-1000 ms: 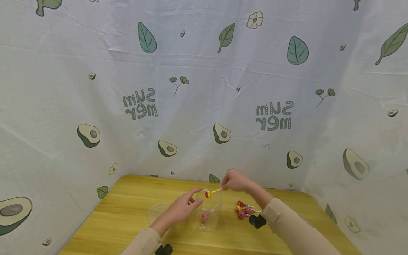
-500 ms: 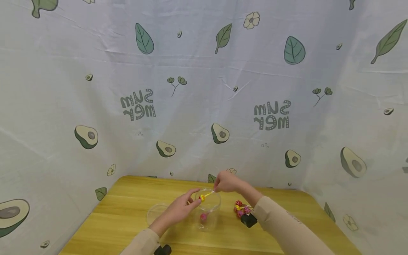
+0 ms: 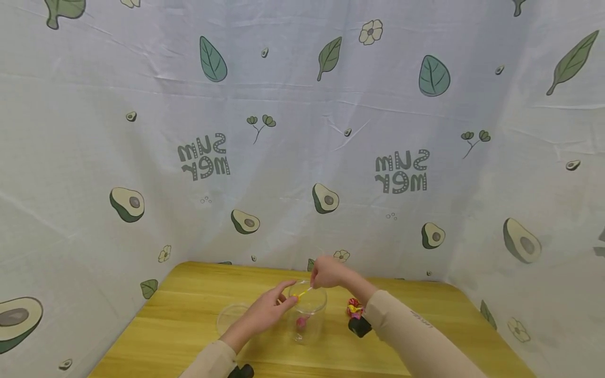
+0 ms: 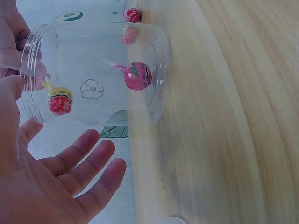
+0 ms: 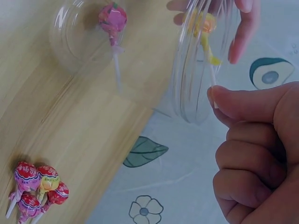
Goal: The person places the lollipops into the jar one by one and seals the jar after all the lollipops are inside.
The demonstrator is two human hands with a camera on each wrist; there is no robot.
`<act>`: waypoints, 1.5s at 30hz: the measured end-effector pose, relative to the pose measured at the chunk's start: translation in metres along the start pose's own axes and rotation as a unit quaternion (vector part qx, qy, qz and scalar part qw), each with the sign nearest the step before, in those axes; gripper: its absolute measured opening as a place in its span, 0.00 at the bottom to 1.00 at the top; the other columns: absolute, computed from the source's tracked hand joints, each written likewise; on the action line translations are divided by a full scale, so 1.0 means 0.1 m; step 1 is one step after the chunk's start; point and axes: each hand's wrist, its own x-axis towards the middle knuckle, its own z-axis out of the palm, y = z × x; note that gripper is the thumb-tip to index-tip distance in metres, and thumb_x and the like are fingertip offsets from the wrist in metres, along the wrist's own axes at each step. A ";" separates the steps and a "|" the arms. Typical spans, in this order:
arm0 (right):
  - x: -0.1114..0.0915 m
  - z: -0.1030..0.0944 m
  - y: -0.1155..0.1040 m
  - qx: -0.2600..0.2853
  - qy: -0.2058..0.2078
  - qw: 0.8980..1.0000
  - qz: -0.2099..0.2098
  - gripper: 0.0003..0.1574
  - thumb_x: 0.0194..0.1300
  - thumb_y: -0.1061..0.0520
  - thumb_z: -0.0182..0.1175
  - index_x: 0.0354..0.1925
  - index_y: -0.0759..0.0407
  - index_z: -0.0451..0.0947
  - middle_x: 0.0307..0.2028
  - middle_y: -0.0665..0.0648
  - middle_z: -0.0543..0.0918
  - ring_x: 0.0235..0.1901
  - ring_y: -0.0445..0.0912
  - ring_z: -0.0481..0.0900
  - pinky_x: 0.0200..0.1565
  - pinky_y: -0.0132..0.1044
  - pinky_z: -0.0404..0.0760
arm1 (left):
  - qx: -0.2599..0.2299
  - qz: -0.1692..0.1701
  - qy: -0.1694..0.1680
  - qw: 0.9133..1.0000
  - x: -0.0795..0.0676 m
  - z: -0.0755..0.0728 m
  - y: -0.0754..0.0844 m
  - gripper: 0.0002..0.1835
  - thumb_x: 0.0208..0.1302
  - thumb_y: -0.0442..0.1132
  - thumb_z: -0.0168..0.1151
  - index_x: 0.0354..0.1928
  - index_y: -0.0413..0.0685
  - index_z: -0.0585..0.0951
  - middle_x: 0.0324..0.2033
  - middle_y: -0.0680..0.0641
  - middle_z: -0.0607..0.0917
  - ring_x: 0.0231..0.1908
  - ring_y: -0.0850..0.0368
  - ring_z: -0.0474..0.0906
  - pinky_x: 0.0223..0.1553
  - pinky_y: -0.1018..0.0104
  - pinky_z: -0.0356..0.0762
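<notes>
A clear plastic jar stands upright on the table, its mouth uncovered. My left hand holds the jar's rim with thumb and index finger, while the other fingers extend beside the wall in the left wrist view. My right hand pinches the white stick of a lollipop in a yellow and red wrapper. The candy end points down inside the jar's mouth, with the fingertips just above the rim. Lower in the jar rests a pink lollipop.
Right of the jar lies a pile of several wrapped lollipops, partly hidden by the right wrist's camera in the head view. A clear round lid lies left of the jar. A patterned curtain hangs behind the wooden table.
The right hand has moved left and down, bringing the yellow and red lollipop from above the rim into the jar's mouth. The left hand stays at the rim.
</notes>
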 end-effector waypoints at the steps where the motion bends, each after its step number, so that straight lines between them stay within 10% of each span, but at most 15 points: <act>1: 0.01 0.01 0.00 -0.002 0.000 1.000 -0.003 0.11 0.57 0.66 0.69 0.21 0.56 0.83 0.19 0.49 0.80 0.20 0.41 0.69 0.25 0.32 0.69 | -0.001 0.001 0.000 1.000 0.00 0.00 0.00 0.31 0.75 0.59 0.52 0.74 0.56 0.67 0.39 0.49 0.81 0.36 0.56 0.75 0.34 0.60 0.73; 11: 0.07 0.10 -0.04 -0.042 0.015 0.999 -0.032 0.23 0.52 0.68 0.67 0.08 0.55 0.72 0.07 0.42 0.59 0.12 0.37 0.50 0.18 0.30 0.52 | 0.002 0.003 0.004 1.000 0.00 0.01 0.00 0.31 0.76 0.58 0.52 0.74 0.56 0.67 0.38 0.50 0.81 0.35 0.57 0.75 0.34 0.60 0.72; 37: 0.09 0.26 -0.09 -0.057 -0.005 0.998 0.010 0.31 0.50 0.69 0.61 0.06 0.48 0.56 0.07 0.42 0.51 0.13 0.38 0.44 0.18 0.32 0.46 | 0.000 0.005 0.002 1.000 0.01 0.02 -0.03 0.35 0.73 0.65 0.50 0.75 0.55 0.66 0.38 0.51 0.81 0.34 0.57 0.75 0.33 0.61 0.72; 45: 0.06 0.24 -0.12 -0.028 -0.010 0.999 0.012 0.15 0.54 0.67 0.68 0.15 0.54 0.80 0.15 0.44 0.76 0.17 0.39 0.66 0.22 0.33 0.68 | -0.006 -0.001 -0.001 1.000 -0.01 0.01 0.00 0.35 0.73 0.64 0.50 0.75 0.55 0.65 0.40 0.49 0.81 0.35 0.56 0.75 0.33 0.60 0.72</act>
